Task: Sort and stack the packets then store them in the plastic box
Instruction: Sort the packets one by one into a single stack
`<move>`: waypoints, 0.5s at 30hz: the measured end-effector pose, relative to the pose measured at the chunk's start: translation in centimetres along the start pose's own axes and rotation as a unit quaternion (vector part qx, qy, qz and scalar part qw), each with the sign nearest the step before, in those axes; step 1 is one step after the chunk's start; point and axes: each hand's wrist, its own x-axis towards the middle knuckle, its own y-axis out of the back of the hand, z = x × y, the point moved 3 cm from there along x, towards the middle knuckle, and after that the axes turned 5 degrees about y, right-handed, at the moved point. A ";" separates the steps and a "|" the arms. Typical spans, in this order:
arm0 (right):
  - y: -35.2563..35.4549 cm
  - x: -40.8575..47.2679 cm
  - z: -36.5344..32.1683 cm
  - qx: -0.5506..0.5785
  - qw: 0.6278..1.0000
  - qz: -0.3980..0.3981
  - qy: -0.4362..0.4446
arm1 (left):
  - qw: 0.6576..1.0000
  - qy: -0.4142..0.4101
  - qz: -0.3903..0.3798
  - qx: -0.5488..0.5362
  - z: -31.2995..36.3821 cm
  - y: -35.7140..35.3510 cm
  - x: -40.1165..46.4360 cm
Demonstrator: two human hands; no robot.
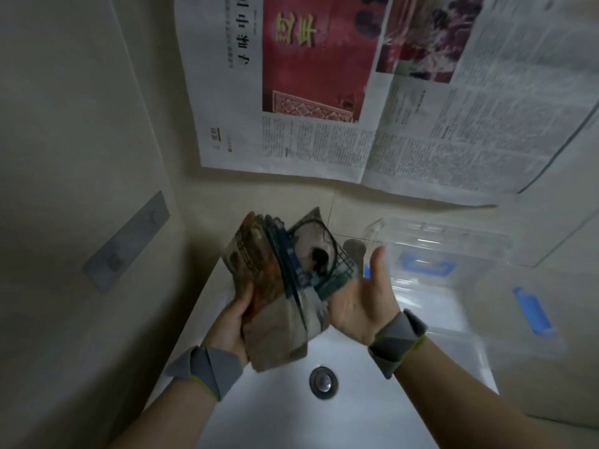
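Two hands over a white sink (372,413), left hand (231,322) gripping an upright stack of packets (272,286) from its left side, right hand (363,299) spread, palm against the stack's right side, clear plastic box (453,280) with blue latches just right, newspaper (356,92) on the wall behind.

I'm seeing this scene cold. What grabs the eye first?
The fanned stack of packets at centre, gripped by the left hand over a white sink, right hand open beside it. Above, a newspaper with a red picture covers the wall. A clear plastic box sits at right.
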 end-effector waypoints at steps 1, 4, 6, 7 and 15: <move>0.0 -0.1 0.6 -0.026 1.000 -0.015 0.004 | 1.000 -0.005 0.011 -0.014 0.2 0.2 0.3; -0.4 -0.9 2.3 -0.053 0.998 0.038 0.009 | 0.999 -0.001 0.029 -0.020 0.1 0.3 0.5; -0.5 -0.7 2.8 -0.089 0.985 0.145 0.015 | 1.000 0.010 0.012 -0.011 -0.2 0.1 0.3; -0.4 -0.5 2.6 -0.145 0.966 0.214 0.017 | 1.000 0.010 0.004 -0.013 -0.4 0.2 0.3; -0.1 -1.0 -7.6 -0.248 0.794 0.461 0.309 | 0.999 -0.010 0.006 -0.033 0.1 1.8 0.3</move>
